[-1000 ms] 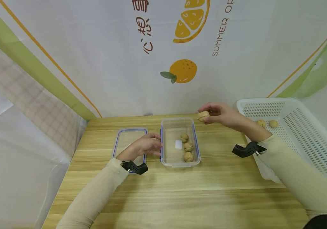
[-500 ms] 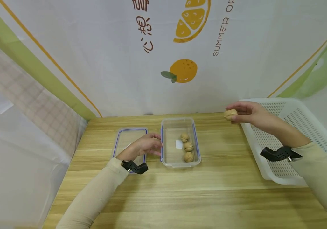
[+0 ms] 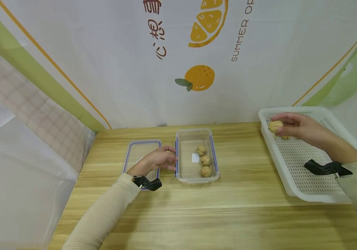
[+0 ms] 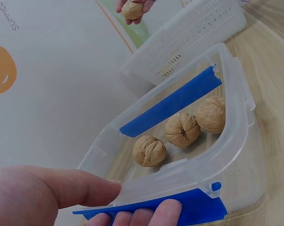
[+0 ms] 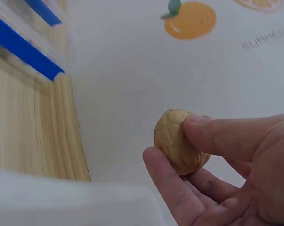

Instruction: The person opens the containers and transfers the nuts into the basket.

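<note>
- Loosening your right hand could drop the pinched walnut outside the basket's left edge.
- Pressing your loosely bent left hand could shift the box.

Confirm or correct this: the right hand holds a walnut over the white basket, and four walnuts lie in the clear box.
Wrong count: the head view shows three walnuts in the clear box, not four, lying in a row. The rest stands: the right hand holds a walnut over the white basket.
</note>
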### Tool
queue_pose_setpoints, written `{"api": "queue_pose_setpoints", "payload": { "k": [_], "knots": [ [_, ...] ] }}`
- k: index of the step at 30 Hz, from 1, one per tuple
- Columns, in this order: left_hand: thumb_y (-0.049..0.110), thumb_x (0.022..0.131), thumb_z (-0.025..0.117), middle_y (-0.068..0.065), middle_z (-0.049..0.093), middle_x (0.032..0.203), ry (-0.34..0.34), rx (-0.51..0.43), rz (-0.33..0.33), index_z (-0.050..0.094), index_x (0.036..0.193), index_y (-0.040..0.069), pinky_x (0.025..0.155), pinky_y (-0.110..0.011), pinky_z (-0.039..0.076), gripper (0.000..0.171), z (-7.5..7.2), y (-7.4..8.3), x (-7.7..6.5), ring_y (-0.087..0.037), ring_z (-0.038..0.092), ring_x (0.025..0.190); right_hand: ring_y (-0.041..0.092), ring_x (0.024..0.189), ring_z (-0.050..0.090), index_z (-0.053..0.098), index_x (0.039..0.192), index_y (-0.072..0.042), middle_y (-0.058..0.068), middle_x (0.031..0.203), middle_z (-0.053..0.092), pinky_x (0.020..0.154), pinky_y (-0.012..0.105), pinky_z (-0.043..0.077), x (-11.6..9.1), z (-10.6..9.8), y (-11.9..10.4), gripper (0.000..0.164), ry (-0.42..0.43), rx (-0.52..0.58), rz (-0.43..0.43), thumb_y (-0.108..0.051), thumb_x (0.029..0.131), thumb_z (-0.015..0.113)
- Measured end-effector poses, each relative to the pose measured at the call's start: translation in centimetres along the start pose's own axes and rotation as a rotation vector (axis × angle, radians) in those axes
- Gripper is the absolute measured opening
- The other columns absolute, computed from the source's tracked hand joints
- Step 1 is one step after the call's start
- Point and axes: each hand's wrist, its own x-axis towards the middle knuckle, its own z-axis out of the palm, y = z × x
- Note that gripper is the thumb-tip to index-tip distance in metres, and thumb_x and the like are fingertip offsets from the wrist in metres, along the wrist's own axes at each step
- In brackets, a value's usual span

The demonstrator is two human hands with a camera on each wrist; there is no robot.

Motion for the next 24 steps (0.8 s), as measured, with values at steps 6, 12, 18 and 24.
{"api": "queue_pose_setpoints", "payload": {
  "k": [6,12,18,24],
  "knots": [
    [-0.004,0.097,0.056,-0.020,0.052,0.117,0.005,0.003,-0.004,0.035,0.143,-0.007,0.084,-0.039,0.065,0.050,-0.1,-0.2,0.0,-0.026,0.059,0.095,0.011,0.098,0.070,0.060,0.133,-0.029,-0.013,0.114,0.069,0.083,0.023,0.062,-0.4,-1.2,2.1,0.042,0.006,0.029,-0.027,0.001,0.104,0.054],
    [-0.004,0.098,0.055,-0.021,0.052,0.116,0.009,0.014,-0.001,0.036,0.143,-0.007,0.083,-0.038,0.066,0.049,-0.2,-0.3,0.1,-0.027,0.059,0.098,0.005,0.099,0.068,0.056,0.133,-0.021,-0.017,0.112,0.068,0.083,0.014,0.058,-0.8,-1.9,4.0,0.035,0.046,-0.018,0.062,-0.003,0.103,0.057],
    [-0.005,0.096,0.056,-0.020,0.052,0.114,0.011,-0.005,-0.004,0.036,0.142,-0.007,0.083,-0.038,0.065,0.050,0.0,-0.3,0.2,-0.026,0.059,0.095,0.002,0.097,0.067,0.059,0.125,-0.025,-0.017,0.108,0.068,0.083,0.018,0.061,-0.8,-2.6,6.5,0.033,0.073,0.044,0.150,-0.001,0.102,0.059],
    [-0.006,0.096,0.056,-0.018,0.053,0.112,0.012,-0.004,-0.002,0.036,0.141,-0.007,0.084,-0.039,0.065,0.049,0.0,-0.1,0.3,-0.025,0.059,0.092,0.007,0.093,0.069,0.063,0.120,-0.025,-0.013,0.104,0.068,0.082,0.025,0.064,-0.6,-2.5,8.4,0.033,0.055,0.053,0.198,0.001,0.100,0.062]
  ]
}}
